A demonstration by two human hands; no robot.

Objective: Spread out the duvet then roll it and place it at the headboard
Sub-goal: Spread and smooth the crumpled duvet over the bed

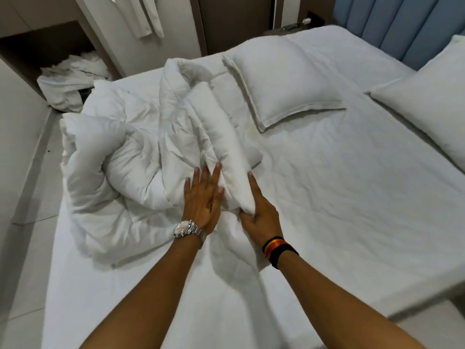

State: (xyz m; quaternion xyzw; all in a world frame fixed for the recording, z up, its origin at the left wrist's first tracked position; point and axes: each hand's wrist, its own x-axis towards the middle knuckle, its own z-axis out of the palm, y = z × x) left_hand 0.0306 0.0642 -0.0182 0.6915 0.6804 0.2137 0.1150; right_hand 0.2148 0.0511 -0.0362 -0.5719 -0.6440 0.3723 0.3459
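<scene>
A white duvet (130, 152) lies crumpled in a twisted heap on the left half of the bed (339, 197). One long fold of it runs toward me. My left hand (203, 197), with a silver watch on its wrist, lies flat with fingers spread on the left side of that fold. My right hand (259, 207), with a striped wristband, grips the near end of the fold, thumb tucked under and index finger stretched along its right side. The blue padded headboard (392, 23) stands at the far right.
Two white pillows (281, 81) (427, 96) lie on the sheet near the headboard. A pile of white linen (68, 81) sits on the floor at the far left by a brown cabinet (32, 46). Pale tiled floor (37, 197) runs along the bed's left side.
</scene>
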